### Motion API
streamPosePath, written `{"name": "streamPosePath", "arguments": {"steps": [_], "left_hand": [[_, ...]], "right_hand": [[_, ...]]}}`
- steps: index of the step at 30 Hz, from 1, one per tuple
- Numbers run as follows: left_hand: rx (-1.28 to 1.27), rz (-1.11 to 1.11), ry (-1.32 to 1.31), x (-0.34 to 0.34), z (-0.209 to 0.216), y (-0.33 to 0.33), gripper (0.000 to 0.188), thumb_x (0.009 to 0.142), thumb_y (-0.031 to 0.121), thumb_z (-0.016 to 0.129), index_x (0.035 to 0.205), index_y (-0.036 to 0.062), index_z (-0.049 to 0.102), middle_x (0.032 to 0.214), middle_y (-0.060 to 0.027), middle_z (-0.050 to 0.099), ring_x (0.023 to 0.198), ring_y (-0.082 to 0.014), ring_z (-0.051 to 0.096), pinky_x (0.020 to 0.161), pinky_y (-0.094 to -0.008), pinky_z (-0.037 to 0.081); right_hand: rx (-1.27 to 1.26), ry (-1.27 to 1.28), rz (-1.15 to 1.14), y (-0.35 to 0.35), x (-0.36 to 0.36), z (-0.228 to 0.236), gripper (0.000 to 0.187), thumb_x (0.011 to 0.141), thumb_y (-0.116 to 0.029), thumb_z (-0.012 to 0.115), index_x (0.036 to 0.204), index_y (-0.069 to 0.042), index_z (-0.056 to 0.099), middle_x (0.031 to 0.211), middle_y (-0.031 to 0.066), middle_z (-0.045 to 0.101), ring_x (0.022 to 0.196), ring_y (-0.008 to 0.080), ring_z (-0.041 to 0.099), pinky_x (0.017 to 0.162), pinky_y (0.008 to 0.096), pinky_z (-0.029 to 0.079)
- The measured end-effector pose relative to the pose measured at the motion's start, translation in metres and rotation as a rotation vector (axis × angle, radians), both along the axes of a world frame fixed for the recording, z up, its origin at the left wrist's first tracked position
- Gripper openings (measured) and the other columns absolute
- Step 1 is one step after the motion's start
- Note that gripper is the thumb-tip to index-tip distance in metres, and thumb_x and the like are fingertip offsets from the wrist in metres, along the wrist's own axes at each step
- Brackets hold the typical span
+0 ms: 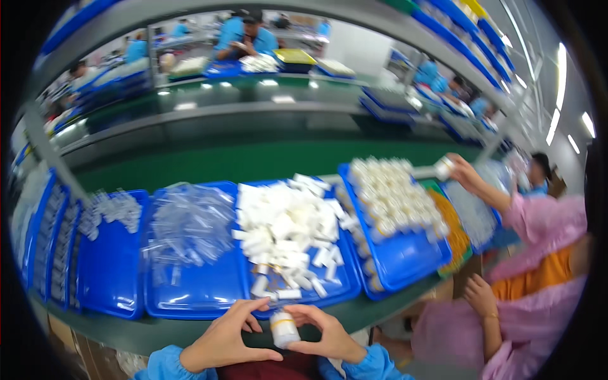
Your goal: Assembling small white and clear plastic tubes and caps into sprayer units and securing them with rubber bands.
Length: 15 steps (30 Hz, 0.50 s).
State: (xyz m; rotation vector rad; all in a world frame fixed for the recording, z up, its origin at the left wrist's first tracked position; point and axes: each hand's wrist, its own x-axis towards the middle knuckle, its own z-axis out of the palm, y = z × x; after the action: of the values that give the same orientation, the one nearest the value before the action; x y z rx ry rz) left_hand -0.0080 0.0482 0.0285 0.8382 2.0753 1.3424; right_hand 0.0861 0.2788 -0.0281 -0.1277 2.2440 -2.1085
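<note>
White cylinder (285,335): we have it over the near edge of the green table (180,337), before the blue tray (347,283) of white pieces (278,221).
Right grip (329,335): ours closes on the cylinder, thumb low, fingers high.
Left grip (221,335): ours stands open just beside it, fingers curved.
Weight: we judge it light.
Wall: we expect stiff, smooth, slightly slippery; fragility we cannot tell.
Yellow band (283,321): we favour fingertips on the plain sides, clear of it.
</note>
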Motion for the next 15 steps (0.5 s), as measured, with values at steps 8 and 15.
{"name": "streamPosePath", "arguments": {"steps": [8, 15], "left_hand": [[0.144, 0.324, 0.029, 0.001, -0.014, -0.027, 0.069, 0.081, 0.012, 0.086, 0.141, 0.0018, 0.053, 0.111, -0.0079, 0.067, 0.076, -0.0069, 0.058, 0.072, -0.0222, 0.051], [0.463, 0.393, 0.104, 0.016, -0.008, -0.051, 0.095, 0.074, 0.013, 0.092, 0.152, 0.0012, 0.039, 0.141, -0.016, 0.049, 0.12, -0.0233, 0.058, 0.094, -0.0349, 0.052]], "right_hand": [[0.065, 0.417, -0.517, 0.019, -0.083, 0.033, 0.059, 0.086, -0.015, 0.08, 0.137, 0.003, 0.055, 0.126, 0.0112, 0.066, 0.102, 0.0164, 0.066, 0.086, 0.0315, 0.054], [0.489, 0.546, 0.037, -0.038, -0.087, 0.079, 0.069, 0.079, -0.02, 0.086, 0.137, 0.0, 0.055, 0.123, 0.0145, 0.066, 0.099, 0.0223, 0.065, 0.09, 0.0351, 0.051]]}}
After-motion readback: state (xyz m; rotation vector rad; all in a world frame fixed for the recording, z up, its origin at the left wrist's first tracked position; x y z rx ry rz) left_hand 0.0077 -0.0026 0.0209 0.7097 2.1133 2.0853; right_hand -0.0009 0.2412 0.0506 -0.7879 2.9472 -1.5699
